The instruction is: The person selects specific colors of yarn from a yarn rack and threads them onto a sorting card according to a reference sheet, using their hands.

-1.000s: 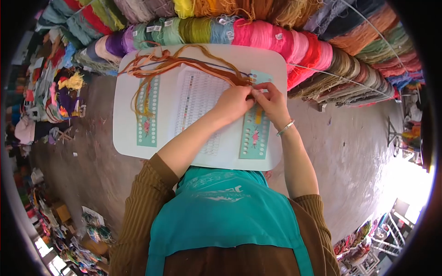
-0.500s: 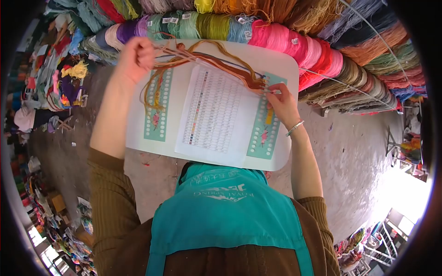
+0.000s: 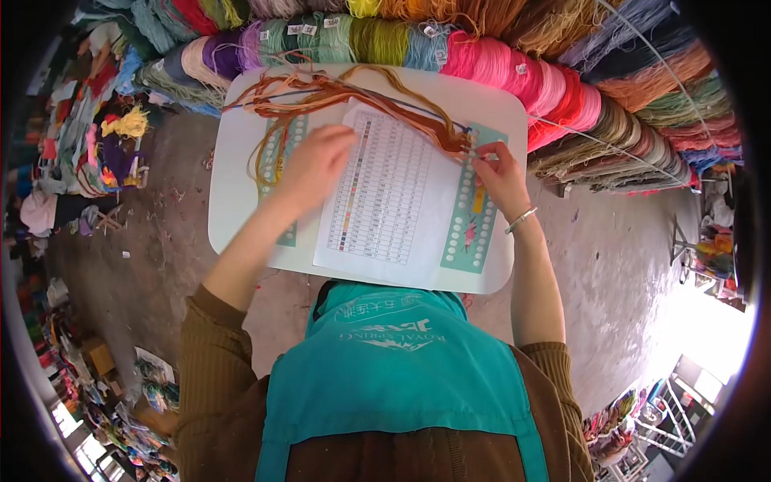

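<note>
While the left hand (image 3: 315, 163) hovers loosely curled over the white board (image 3: 241, 217), holding nothing visible, brown-orange threads (image 3: 337, 92) run from the left card (image 3: 277, 153) across the colour chart (image 3: 385, 193) to the right card (image 3: 474, 217), where the right hand (image 3: 502, 178) pinches their ends.

Right hand (image 3: 499, 173) pins threads (image 3: 385, 100) (orange, brown) to card (image 3: 474, 221).
</note>
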{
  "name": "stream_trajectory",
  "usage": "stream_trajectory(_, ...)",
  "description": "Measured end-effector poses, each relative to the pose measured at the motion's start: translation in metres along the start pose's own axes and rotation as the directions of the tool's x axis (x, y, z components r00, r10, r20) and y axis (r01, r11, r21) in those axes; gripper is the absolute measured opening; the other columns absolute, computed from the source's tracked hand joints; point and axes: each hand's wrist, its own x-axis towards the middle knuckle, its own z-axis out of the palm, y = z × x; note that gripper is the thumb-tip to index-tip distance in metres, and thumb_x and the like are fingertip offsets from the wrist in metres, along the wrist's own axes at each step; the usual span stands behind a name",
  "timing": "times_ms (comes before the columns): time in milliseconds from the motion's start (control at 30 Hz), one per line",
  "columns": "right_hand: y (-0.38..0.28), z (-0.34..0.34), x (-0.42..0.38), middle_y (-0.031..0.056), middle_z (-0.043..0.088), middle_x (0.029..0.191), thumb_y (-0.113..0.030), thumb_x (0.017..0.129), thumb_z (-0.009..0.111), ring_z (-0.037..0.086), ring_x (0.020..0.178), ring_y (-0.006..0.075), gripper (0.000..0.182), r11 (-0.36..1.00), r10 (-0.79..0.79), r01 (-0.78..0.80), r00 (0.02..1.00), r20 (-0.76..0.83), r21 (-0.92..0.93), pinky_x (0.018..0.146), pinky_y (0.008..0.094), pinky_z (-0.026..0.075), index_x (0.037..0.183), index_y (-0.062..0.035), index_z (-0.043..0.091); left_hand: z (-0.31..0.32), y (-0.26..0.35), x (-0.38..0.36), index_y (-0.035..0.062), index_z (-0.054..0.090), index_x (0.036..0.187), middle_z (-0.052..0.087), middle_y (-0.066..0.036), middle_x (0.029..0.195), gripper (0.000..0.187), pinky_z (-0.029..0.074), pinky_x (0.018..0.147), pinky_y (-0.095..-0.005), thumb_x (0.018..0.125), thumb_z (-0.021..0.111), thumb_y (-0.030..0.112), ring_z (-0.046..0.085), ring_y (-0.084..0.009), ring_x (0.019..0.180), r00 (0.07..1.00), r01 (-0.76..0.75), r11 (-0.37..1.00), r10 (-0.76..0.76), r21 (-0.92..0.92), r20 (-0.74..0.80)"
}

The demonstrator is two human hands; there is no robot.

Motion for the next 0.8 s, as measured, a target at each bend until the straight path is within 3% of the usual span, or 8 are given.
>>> stream_trajectory(67, -0.002, 0.0, 0.0, 0.0099, 0.069, 0.081, -0.02, 0.089, 0.067, 0.067, 0.067, 0.0141, 0.028, 1.0, 0.004, -0.004, 1.0, 0.001, -0.008, 0.064, 0.0283, 0.052, 0.109, -0.0021, 0.059, 0.016, 0.009, -0.009, 0.0034, 0.067, 0.116, 0.063, -0.015, 0.121, 0.028, 0.05, 0.095, -0.0395, 0.089, 0.06, 0.003, 0.06, -0.0333, 0.111, 0.987, -0.16, 0.985, 0.161, 0.07, -0.016)
stream_trajectory(367, 0.0, 0.001, 0.002, 0.0108, 0.071, 0.084, -0.023, 0.089, 0.066, 0.068, 0.068, 0.0147, 0.031, 0.999, 0.025, -0.025, 1.0, -0.004, -0.043, 0.065, 0.0288, 0.053, 0.109, -0.0022, 0.059, 0.033, 0.017, -0.021, 0.0027, 0.066, 0.117, 0.061, -0.015, 0.121, 0.032, 0.05, 0.094, -0.0432, 0.085, 0.063, 0.001, 0.059, -0.0343, 0.11, 0.978, -0.16, 0.968, 0.181, 0.192, -0.1)
stream_trajectory(800, -0.001, 0.0, 0.002, 0.0088, 0.07, 0.078, -0.023, 0.09, 0.065, 0.068, 0.068, 0.0141, 0.028, 0.999, 0.024, -0.024, 1.0, -0.007, -0.048, 0.064, 0.0283, 0.051, 0.109, -0.0035, 0.059, 0.048, 0.019, -0.029, 0.0055, 0.065, 0.12, 0.059, -0.014, 0.125, 0.037, 0.049, 0.095, -0.0423, 0.083, 0.063, 0.0, 0.058, -0.0339, 0.112, 0.969, -0.109, 0.971, 0.152, 0.214, -0.193)
